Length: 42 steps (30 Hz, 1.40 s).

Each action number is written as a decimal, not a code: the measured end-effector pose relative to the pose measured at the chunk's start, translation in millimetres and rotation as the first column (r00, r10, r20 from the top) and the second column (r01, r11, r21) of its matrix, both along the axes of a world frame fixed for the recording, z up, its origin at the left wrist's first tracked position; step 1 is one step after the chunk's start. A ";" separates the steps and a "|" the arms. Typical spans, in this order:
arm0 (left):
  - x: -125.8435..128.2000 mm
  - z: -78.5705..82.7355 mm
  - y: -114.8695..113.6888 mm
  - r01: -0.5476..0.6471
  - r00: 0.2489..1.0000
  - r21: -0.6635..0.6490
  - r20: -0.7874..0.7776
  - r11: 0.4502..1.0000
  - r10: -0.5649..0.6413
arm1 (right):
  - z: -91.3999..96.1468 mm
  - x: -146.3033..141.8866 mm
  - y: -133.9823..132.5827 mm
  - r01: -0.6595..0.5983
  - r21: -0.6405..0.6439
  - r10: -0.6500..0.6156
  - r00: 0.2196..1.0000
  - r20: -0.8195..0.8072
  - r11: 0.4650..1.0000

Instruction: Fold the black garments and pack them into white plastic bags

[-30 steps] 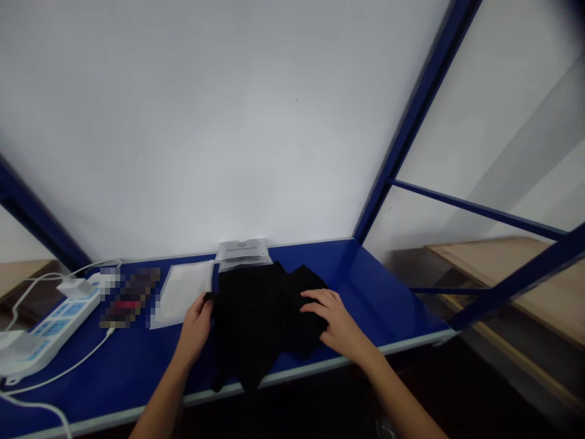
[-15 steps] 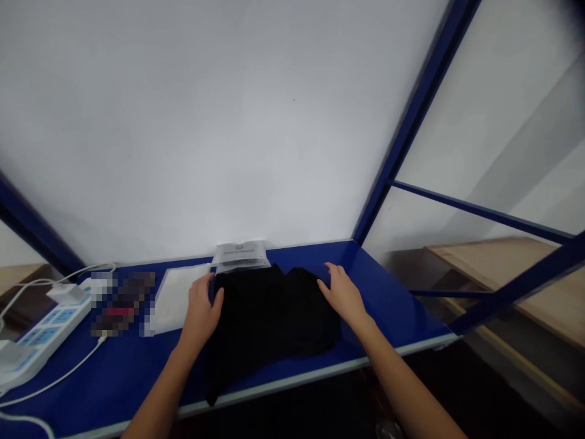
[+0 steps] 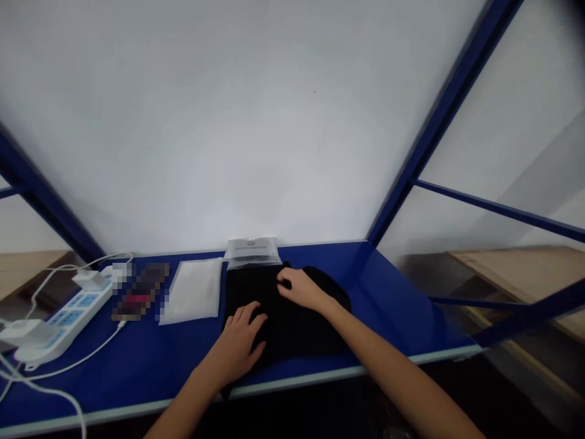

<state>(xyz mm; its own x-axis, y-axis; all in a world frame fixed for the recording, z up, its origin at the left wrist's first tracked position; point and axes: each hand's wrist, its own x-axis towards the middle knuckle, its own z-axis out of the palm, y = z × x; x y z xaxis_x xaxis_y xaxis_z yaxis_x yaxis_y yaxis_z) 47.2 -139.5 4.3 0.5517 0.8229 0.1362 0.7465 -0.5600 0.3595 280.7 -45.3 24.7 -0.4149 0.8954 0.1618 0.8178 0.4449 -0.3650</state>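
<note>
A black cloth (image 3: pixel 297 326) lies folded on the blue table (image 3: pixel 137 366), its near edge at the table's front rim. My left hand (image 3: pixel 240 344) rests flat on the cloth's near left part, fingers spread, open. My right hand (image 3: pixel 304 288) lies on the cloth's far middle, fingers curled down onto the fabric. A flat white packet (image 3: pixel 192 290) lies just left of the cloth. A clear packet with a printed label (image 3: pixel 252 250) lies at the cloth's far edge against the wall.
A white power strip (image 3: pixel 64 320) with plugs and white cables sits at the far left. A blurred dark object (image 3: pixel 139 292) lies between it and the white packet. Blue frame posts (image 3: pixel 439 116) rise at both sides. A wooden shelf (image 3: pixel 525 271) is beyond on the right.
Both hands moved inward onto the cloth: the left from its far left corner to the near left part, the right from the far right edge to the far middle. The cloth looks more compact.
</note>
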 end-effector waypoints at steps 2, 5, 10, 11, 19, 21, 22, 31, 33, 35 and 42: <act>-2.0 0.7 5.8 0.010 1.000 -0.042 0.010 0.999 -0.009 | -0.8 3.2 22.9 0.140 -0.004 -0.140 0.990 0.033 0.990; 0.9 2.6 24.4 -0.027 0.998 -0.076 0.063 0.997 0.032 | -2.5 5.5 39.7 0.273 0.018 -0.273 0.957 0.098 0.962; 15.8 4.8 69.6 -0.198 0.980 0.055 0.038 0.979 0.196 | -4.9 -12.8 24.3 0.311 0.179 -0.332 0.938 0.099 0.933; 18.1 3.6 76.5 -0.229 0.973 0.106 0.016 0.968 0.229 | -6.1 -16.7 20.4 0.270 0.213 -0.293 0.952 0.088 0.939; 12.8 -24.1 89.9 -0.329 0.929 0.191 -0.108 0.925 0.353 | -35.2 -0.8 17.3 -0.075 0.075 0.065 0.990 0.128 0.994; 10.1 -26.2 91.6 -0.331 0.921 0.201 -0.142 0.922 0.362 | -38.7 6.5 14.3 -0.073 0.058 0.065 0.989 0.135 0.996; 10.0 -25.6 92.2 -0.330 0.919 0.204 -0.151 0.922 0.363 | -38.5 8.7 11.1 -0.081 0.058 0.073 0.988 0.135 0.995; 36.0 -16.9 65.7 -0.183 0.969 0.063 -0.154 0.981 0.191 | -36.5 25.7 -39.2 0.021 0.009 -0.022 0.996 0.086 1.000; 38.6 -21.7 59.4 -0.199 0.959 0.046 -0.196 0.979 0.205 | -44.8 36.3 -40.4 0.135 -0.084 -0.126 0.987 0.100 0.987; 38.6 -25.6 55.9 -0.208 0.949 0.054 -0.230 0.977 0.215 | -51.8 46.2 -37.4 0.201 -0.151 -0.187 0.977 0.102 0.968; 30.6 -24.6 55.8 -0.176 0.956 0.025 -0.234 0.984 0.177 | -55.3 67.9 -22.5 0.192 -0.119 -0.209 0.967 -0.146 0.974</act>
<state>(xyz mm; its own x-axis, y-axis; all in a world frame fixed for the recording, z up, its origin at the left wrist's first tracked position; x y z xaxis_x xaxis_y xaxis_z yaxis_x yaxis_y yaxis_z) 77.9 -83.7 -20.3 0.4149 0.9096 0.0239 0.8964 -0.4131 0.1604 348.6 -67.8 -30.6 -0.2019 0.9729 0.1126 0.8154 0.2306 -0.5310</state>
